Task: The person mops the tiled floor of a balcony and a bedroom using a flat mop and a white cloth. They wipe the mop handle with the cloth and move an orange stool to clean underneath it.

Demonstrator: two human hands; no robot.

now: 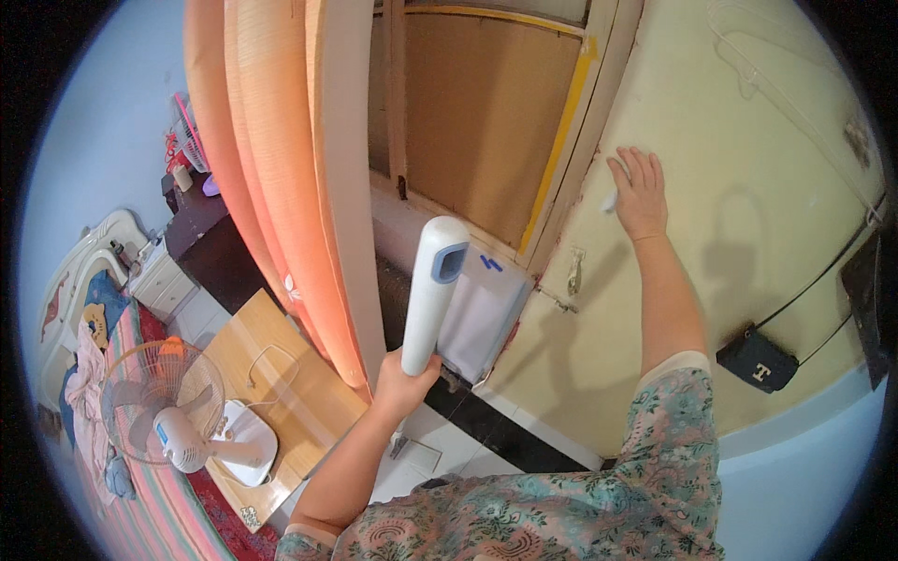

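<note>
The left hand [407, 383] is gripping the bottom of a white tube [430, 299] near the orange curtain [267, 140]. The right hand [642, 198] is spreading its fingers at the yellow wall [739, 178], beside a white patch [609, 202].

I made out one clear sign over my feed: a pale emblem [763, 373] in the form of a single capital letter, on the front of the black bag [735, 355] by the yellow wall. On the motor housing of the fan [190, 450] I saw a small blue label [162, 429], its print too small for me to read. Short blue marks [490, 263] stood on a white panel [482, 323]; I couldn't tell whether they were writing.
</note>
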